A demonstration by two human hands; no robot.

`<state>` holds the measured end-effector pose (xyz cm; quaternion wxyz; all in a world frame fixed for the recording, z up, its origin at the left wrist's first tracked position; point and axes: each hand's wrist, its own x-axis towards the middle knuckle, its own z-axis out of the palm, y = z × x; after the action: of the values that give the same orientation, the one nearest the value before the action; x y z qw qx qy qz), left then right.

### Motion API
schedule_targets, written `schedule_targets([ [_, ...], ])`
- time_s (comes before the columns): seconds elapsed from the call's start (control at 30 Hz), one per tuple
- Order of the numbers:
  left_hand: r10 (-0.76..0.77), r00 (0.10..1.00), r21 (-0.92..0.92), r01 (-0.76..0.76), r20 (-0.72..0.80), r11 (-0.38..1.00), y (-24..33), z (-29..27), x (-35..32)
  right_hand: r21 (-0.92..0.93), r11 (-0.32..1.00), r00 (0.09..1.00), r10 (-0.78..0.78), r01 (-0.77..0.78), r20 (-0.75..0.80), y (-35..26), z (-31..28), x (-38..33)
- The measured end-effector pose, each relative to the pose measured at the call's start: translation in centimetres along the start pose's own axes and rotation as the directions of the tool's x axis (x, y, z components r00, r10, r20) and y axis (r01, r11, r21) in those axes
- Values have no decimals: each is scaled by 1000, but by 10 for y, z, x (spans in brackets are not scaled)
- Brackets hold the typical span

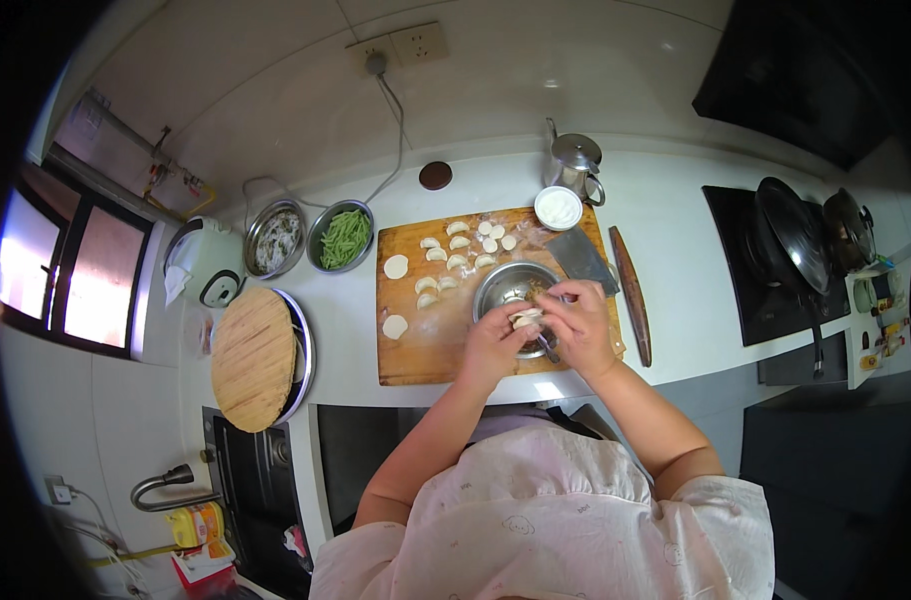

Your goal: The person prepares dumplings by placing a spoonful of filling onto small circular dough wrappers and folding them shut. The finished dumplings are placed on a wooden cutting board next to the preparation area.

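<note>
Over the steel bowl, left hand and right hand both pinch one pale dumpling, fingers closed on it. Bowl sits on wooden board; further dumplings lie left of bowl, rolling pin along board's right edge.

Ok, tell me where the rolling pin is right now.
In the head view, the rolling pin lies on the white counter along the wooden board's right edge, to the right of the person's right hand.
</note>
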<state>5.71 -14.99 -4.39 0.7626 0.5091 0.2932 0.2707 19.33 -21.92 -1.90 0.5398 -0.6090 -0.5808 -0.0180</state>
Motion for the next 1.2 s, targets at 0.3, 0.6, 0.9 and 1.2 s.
schedule_targets([
  [0.3, 29, 999, -382, -12, 39, 924, 4, -6, 7, 568, 645, 845, 496, -511, 198, 2, 8, -8],
  [0.6, 26, 998, -384, -5, 50, 924, 8, -1, 7, 584, 683, 885, 440, -439, 151, -3, 10, -6],
  [0.9, 45, 994, -351, -5, 104, 936, 10, 0, 4, 480, 800, 915, 404, -359, 10, -2, 13, -7],
  [1.2, 34, 993, -330, 7, 117, 944, 6, -2, 6, 168, 978, 991, 131, -126, -20, -4, 0, -3],
])
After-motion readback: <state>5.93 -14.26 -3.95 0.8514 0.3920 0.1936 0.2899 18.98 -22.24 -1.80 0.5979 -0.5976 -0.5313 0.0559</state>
